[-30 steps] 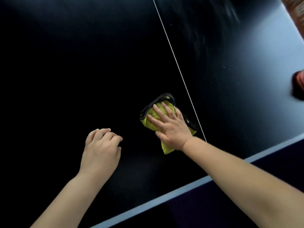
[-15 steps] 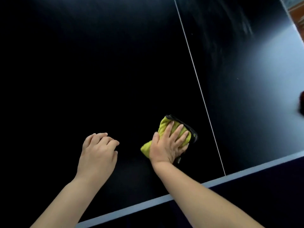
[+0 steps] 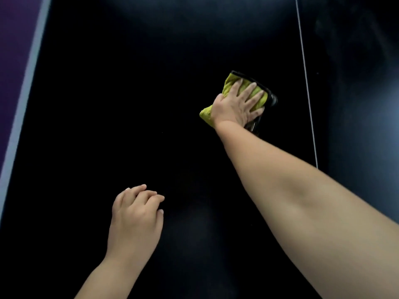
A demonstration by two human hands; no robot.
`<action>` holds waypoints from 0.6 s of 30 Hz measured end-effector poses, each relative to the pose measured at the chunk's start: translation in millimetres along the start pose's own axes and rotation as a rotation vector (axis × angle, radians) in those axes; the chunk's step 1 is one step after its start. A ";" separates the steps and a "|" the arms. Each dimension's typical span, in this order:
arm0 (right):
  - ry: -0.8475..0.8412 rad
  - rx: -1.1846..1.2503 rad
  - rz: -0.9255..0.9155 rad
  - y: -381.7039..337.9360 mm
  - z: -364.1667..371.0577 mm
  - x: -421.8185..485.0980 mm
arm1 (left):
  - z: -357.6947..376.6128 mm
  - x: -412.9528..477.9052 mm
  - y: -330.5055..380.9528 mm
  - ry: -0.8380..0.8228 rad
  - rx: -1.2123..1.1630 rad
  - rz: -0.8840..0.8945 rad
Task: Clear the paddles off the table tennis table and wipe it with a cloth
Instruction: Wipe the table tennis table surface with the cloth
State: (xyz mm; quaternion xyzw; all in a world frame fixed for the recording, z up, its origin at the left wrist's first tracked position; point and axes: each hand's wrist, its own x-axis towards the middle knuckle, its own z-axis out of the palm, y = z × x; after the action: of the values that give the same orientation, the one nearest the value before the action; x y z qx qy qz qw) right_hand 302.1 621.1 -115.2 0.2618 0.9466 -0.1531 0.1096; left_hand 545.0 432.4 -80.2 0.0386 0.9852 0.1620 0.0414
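Cloth [image 3: 228,84] lies under flat right hand [image 3: 236,106]; left hand [image 3: 135,219] loosely curled

Dark table [image 3: 129,104], thin white line [image 3: 306,83]; yellow cloth [image 3: 230,84] on it.

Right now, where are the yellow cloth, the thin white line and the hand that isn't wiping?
yellow cloth [image 3: 229,84]: head view, on its bare upper-left corner.
thin white line [image 3: 306,83]: head view, partway along it.
left hand [image 3: 136,214]: head view, on the back of the hand.
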 end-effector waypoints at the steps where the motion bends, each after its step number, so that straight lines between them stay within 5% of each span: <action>1: -0.015 -0.022 -0.075 -6.3 -1.7 7.9 | -0.4 -0.5 -1.5 0.001 -0.001 -0.017; 9: -0.136 -0.401 -0.899 6.9 -5.7 -2.4 | -5.4 -24.8 -16.3 -0.002 -0.002 -0.021; 18: -0.132 -0.505 -1.035 106.6 25.7 -162.2 | -26.1 -60.8 -41.0 0.099 -0.002 0.104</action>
State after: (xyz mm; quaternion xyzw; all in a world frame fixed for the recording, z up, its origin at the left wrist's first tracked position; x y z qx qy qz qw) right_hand 497.9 624.3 -117.2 -0.2795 0.9497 0.0279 0.1382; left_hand 600.4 380.0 -64.6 0.0818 0.9825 0.1665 -0.0159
